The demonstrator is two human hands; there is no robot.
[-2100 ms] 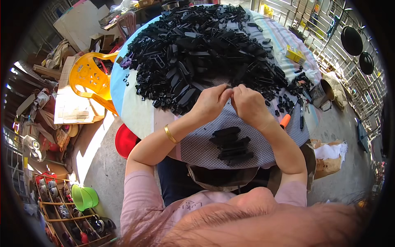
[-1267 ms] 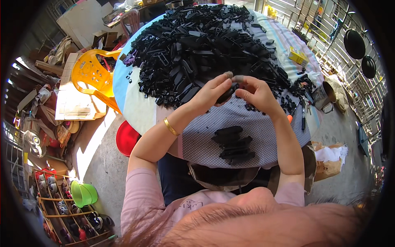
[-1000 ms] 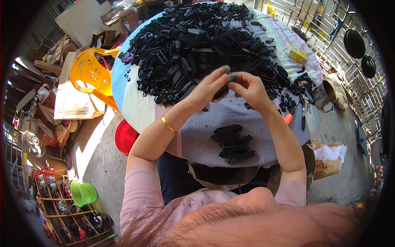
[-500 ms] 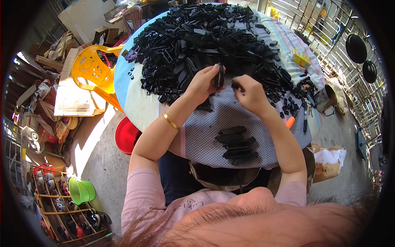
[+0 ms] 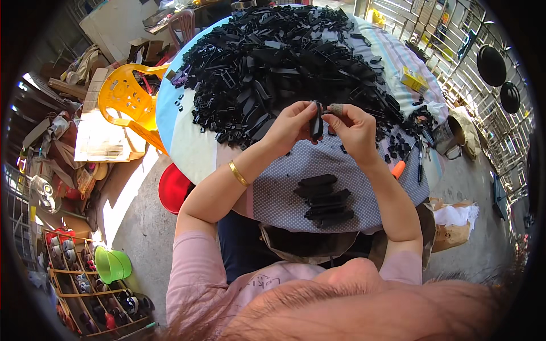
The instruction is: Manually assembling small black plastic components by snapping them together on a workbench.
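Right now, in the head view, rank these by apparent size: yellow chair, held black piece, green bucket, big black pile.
1. Big black pile
2. Yellow chair
3. Green bucket
4. Black piece in the left hand

The left hand grips with curled fingers; the right hand, just beside it, bends thumb and forefinger inward.

The held black piece looks like smooth plastic. The tablecloth is matt cloth; the yellow chair is glossy plastic.
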